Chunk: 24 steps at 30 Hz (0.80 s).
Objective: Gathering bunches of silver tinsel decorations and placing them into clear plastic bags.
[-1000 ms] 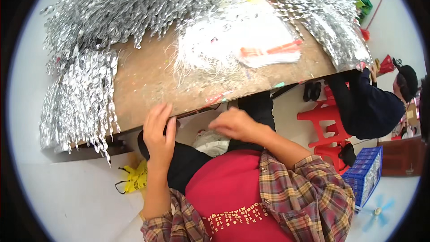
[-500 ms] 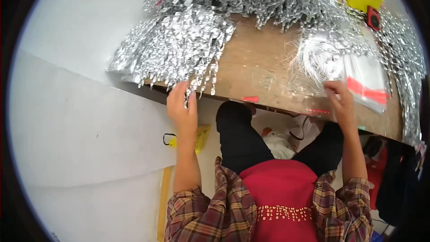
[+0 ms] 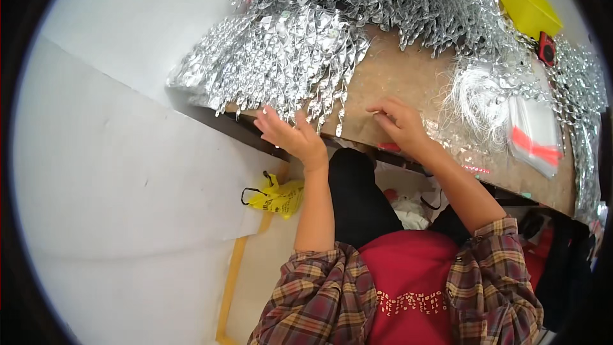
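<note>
A thick pile of silver twisted foil strands (image 3: pixel 274 70) hangs over the table's front edge at the left. My left hand (image 3: pixel 297 139) is at the lower ends of these strands, palm turned up and fingers spread, holding nothing that shows. To its right, my right hand (image 3: pixel 402 124) is over the brown table top (image 3: pixel 402 76), with thumb and fingers drawn together. Anything in that pinch is too small to make out. A loose bundle of thin white strings (image 3: pixel 476 99) lies to the right of my right hand.
Clear plastic bags with a red band (image 3: pixel 536 144) lie by the strings. A larger silver foil heap (image 3: pixel 377 0) covers the back. At the far right are a yellow bin (image 3: pixel 529 6) and a red-and-black device (image 3: pixel 546 49). A yellow bag (image 3: pixel 278 197) sits below, left of my knees.
My right hand has moved left, from beside the plastic bags to near the foil strands. My left hand has spread its fingers and turned palm up. The view has shifted slightly.
</note>
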Tool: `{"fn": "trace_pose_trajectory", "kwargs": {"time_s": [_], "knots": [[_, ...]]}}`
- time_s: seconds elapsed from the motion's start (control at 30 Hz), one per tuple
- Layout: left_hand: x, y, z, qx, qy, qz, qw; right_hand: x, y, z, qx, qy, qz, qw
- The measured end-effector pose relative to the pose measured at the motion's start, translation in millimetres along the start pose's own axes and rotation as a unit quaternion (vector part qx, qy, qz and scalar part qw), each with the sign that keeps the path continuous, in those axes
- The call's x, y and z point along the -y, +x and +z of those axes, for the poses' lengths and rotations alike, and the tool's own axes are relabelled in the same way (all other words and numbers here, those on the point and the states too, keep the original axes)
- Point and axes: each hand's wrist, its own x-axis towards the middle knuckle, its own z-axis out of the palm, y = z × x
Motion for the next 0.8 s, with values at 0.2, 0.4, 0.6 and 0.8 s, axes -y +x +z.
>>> {"fn": "trace_pose_trajectory", "kwargs": {"time_s": [0.2, 0.4, 0.6, 0.8], "knots": [[-33, 19, -16, 0.122, 0.106, 0.186, 0.969, -10, 22, -1, 0.02, -0.066, 0.048, 0.997], [-37, 47, 3, 0.308, 0.04, 0.163, 0.936, -28, 78, 33, -0.049, -0.307, -0.194, 0.93], [-4, 47, 1, 0.249, 0.205, 0.25, 0.913, -21, 102, 48, 0.071, -0.367, -0.171, 0.912], [-58, -5, -1, 0.339, 0.155, 0.245, 0.895, -47, 73, -12, 0.108, -0.385, -0.177, 0.899]]}}
